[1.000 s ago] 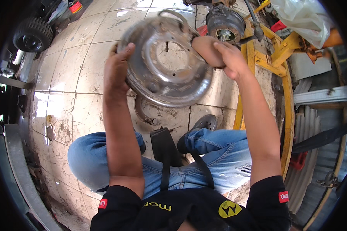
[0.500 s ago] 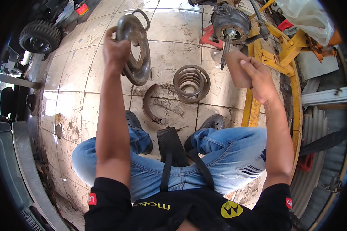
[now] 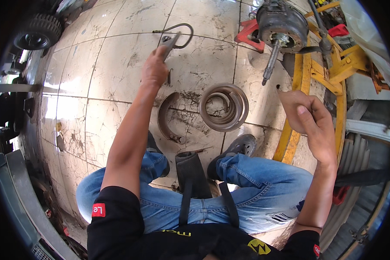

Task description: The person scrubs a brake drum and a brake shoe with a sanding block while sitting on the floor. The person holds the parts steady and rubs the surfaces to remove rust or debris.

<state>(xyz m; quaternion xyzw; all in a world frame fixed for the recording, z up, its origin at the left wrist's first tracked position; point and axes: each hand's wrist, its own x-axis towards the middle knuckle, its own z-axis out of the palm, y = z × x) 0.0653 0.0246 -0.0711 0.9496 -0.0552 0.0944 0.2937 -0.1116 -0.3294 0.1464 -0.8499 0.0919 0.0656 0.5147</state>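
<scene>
My left hand (image 3: 155,69), reaching forward over the tiled floor, is closed on a round metal plate (image 3: 173,43). The plate is now nearly edge-on, so only a thin grey strip of it shows past my fingers. Out to the right, my right hand (image 3: 318,125) pinches a brown sheet of sandpaper (image 3: 295,108) between thumb and fingers. Between my arms lie a coil spring (image 3: 223,125) and a curved brake shoe (image 3: 164,117). Just beyond the left hand rests a black looped hose (image 3: 190,37).
At the upper right, a dark brake drum (image 3: 282,26) with a protruding shaft (image 3: 271,63) sits near a red stand (image 3: 249,37). A yellow metal frame (image 3: 340,71) runs along the right side. A tyre (image 3: 38,32) is at the upper left. My shoes flank the floor parts.
My left hand has swung to the right and turned the plate from nearly face-on to edge-on. My right hand has shifted right and nearer with the sandpaper, away from the shaft.
</scene>
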